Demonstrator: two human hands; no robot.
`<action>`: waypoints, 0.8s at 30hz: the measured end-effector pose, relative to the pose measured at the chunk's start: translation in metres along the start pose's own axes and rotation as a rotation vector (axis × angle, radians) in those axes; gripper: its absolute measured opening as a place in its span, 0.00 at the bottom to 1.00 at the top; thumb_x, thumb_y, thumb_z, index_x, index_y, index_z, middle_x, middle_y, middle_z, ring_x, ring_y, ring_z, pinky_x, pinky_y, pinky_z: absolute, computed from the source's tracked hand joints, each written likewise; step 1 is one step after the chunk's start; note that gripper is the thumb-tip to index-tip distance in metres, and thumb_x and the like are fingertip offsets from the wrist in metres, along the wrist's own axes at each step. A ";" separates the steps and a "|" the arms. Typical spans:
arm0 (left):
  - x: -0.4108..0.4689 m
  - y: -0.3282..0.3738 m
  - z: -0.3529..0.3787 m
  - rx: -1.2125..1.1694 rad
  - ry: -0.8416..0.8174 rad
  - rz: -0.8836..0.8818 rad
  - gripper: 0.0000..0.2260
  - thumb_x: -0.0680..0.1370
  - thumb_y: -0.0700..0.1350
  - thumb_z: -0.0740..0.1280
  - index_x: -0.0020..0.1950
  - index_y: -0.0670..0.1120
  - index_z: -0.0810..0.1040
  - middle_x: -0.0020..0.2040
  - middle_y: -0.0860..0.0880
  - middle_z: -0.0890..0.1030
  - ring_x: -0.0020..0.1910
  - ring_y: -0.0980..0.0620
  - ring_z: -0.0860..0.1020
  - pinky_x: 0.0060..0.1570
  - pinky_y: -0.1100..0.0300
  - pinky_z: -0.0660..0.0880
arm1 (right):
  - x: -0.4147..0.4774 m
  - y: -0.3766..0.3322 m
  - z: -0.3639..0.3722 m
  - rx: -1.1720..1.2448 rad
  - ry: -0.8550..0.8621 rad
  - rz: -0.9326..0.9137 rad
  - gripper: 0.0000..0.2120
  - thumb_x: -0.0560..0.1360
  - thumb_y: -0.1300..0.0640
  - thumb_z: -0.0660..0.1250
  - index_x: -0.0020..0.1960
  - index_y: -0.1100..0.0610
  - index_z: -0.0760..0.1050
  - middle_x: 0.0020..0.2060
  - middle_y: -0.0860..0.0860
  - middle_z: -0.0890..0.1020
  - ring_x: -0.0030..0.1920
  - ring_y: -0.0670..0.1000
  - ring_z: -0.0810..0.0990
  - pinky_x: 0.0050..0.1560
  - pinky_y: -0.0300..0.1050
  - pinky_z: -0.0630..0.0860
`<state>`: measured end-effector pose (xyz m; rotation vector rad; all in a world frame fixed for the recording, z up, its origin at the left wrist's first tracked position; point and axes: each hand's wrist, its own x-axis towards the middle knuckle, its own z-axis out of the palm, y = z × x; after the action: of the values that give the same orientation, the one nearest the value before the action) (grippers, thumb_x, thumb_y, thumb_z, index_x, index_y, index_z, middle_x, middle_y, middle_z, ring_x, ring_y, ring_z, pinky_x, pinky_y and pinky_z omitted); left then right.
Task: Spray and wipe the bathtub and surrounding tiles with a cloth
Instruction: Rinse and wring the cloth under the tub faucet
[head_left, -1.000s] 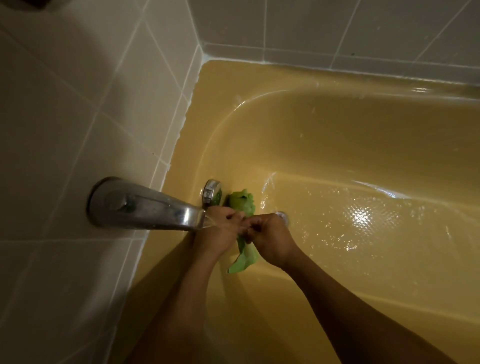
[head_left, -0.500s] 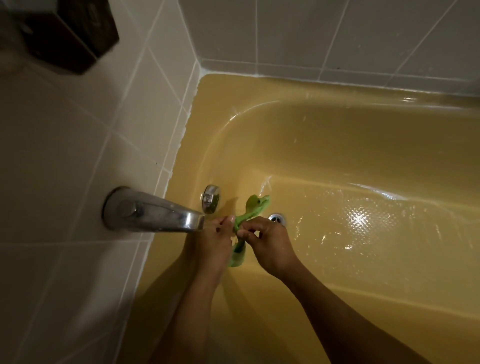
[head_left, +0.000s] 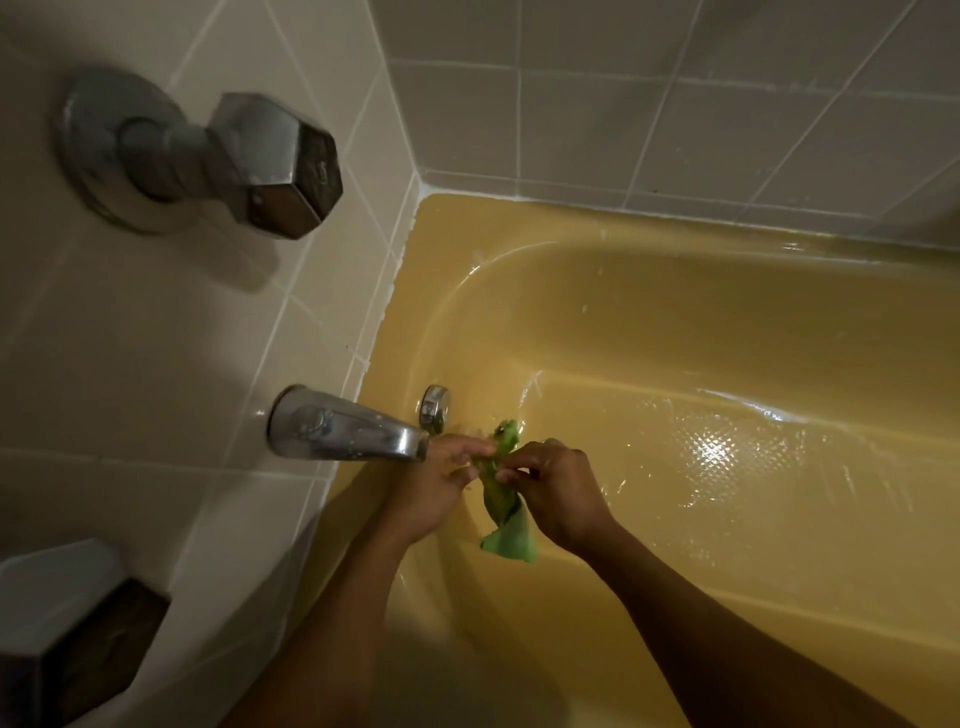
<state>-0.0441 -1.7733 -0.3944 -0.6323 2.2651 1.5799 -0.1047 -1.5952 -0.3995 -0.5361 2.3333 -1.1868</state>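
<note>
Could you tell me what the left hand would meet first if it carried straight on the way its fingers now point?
Probably the green cloth it already pinches, then the right hand on the far side; the left hand points rightward across the bathtub. Depth is unclear.

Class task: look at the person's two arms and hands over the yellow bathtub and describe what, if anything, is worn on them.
Both forearms are bare as far as the frame shows: no sleeves or gloves appear. The left hand and right hand show no watch, bracelet or clear ring, though dim light and blur could hide small items.
</note>
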 end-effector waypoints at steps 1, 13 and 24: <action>0.001 -0.001 -0.001 0.046 -0.001 -0.003 0.19 0.79 0.38 0.71 0.55 0.64 0.83 0.62 0.59 0.80 0.63 0.58 0.77 0.66 0.53 0.75 | 0.000 -0.001 -0.006 -0.016 -0.014 -0.010 0.06 0.75 0.61 0.74 0.47 0.51 0.87 0.43 0.40 0.84 0.43 0.41 0.72 0.51 0.50 0.73; -0.009 0.001 -0.011 0.284 0.013 0.314 0.02 0.78 0.44 0.74 0.50 0.48 0.84 0.52 0.57 0.81 0.56 0.68 0.74 0.55 0.76 0.65 | 0.005 -0.012 -0.033 -0.217 -0.121 -0.128 0.07 0.76 0.59 0.72 0.50 0.51 0.87 0.44 0.46 0.86 0.45 0.47 0.73 0.43 0.45 0.71; -0.013 0.001 -0.006 0.291 0.059 0.092 0.07 0.85 0.48 0.61 0.63 0.53 0.73 0.50 0.50 0.82 0.46 0.51 0.81 0.48 0.50 0.79 | 0.020 -0.022 -0.012 -0.262 0.039 -0.094 0.07 0.78 0.51 0.68 0.52 0.46 0.85 0.43 0.44 0.85 0.46 0.50 0.73 0.44 0.51 0.76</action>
<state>-0.0336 -1.7761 -0.3848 -0.5091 2.5343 1.2474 -0.1247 -1.6100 -0.3795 -0.7257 2.5388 -0.9426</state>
